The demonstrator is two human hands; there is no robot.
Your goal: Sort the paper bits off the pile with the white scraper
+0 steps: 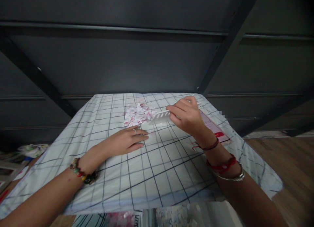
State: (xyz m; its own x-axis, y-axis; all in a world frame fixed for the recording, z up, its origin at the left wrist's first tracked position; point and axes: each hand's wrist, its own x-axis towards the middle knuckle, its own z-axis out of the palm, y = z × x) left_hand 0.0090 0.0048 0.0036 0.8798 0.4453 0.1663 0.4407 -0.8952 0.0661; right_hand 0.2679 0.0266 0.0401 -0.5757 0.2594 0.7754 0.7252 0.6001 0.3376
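Note:
A loose pile of small white and pink pieces [139, 114], perhaps paper or little packets, lies towards the back of the checked cloth. My left hand [127, 140] rests palm down just in front of the pile, fingers stretched out, a ring on one finger and nothing held. In my right hand [185, 114] the fingers close around a white flat piece with a row of slots [159, 117]. It is tilted, and its far end comes close to the pile's right side. The rest of it is hidden behind my fingers.
A phone or tablet with a lit pink screen [213, 127] lies at the right, partly behind my right wrist. White cloth with dark checks [152, 174] covers the table. Below its near edge are containers with small packets [171, 216]. A dark panelled wall [127, 63] stands behind.

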